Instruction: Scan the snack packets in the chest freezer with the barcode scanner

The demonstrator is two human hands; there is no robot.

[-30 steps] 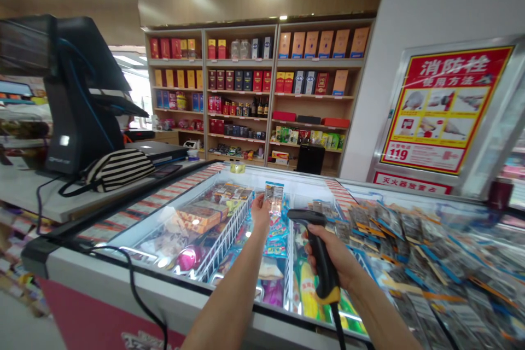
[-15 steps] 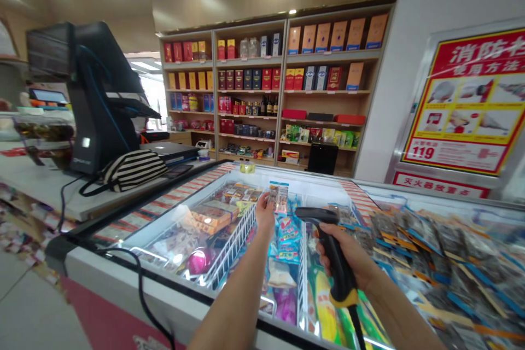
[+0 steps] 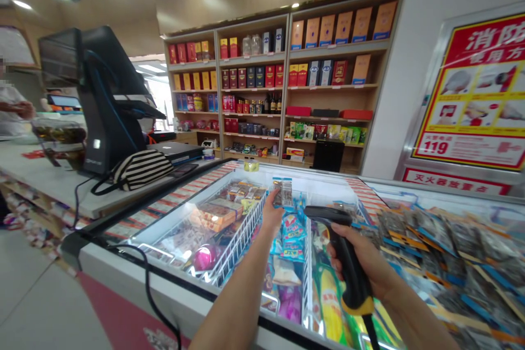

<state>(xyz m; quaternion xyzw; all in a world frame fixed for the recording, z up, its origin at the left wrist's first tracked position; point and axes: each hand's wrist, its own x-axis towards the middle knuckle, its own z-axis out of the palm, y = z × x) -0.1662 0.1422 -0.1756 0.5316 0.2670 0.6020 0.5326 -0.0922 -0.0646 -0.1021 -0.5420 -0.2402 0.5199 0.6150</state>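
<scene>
My right hand (image 3: 359, 254) is wrapped round the handle of a black and yellow barcode scanner (image 3: 353, 279), its head tilted to the left. Ahead and a little to the left, my left hand (image 3: 271, 212) pinches a small clear packet with a blue top edge (image 3: 286, 192) by its left side; some of the fingers are hidden. The packet is above the glass top of a chest freezer (image 3: 135, 268). Through the glass, blue ice cream packs (image 3: 293, 235) show below the hand.
Many small packets (image 3: 447, 262) lie heaped on the right. On the left are a black till (image 3: 109, 104) and a striped pouch (image 3: 143, 169) on a counter. Behind the freezer stand shelves of boxes (image 3: 252, 76). A black cable (image 3: 150, 295) hangs over the freezer's front edge.
The view has turned slightly left, and a person's arm now shows at the far left. The packet has tilted less pink and more grey; both hands keep their hold.
</scene>
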